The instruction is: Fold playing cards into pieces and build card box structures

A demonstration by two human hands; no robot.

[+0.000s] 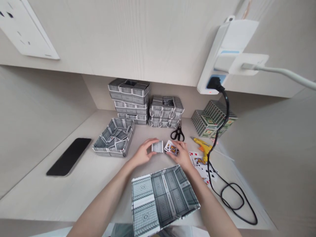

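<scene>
My left hand (144,152) pinches a folded playing card (157,146) with its patterned grey back up. Close beside it, my right hand (181,152) holds a face-up king card (172,148) between thumb and fingers. The two cards are near each other with a small gap. Between my forearms, at the table's front edge, rests a box made of playing cards (145,194), partly covered on top. Black-handled scissors (177,133) lie just beyond my right hand. More face-up cards (201,164) lie to its right.
Stacked card boxes (130,95) and a second stack (165,113) stand at the back. An open card tray (111,154) holds loose pieces; a phone (69,157) lies at left. A yellow glue gun (203,146) has a black cord (222,126) running up to a power strip (222,49).
</scene>
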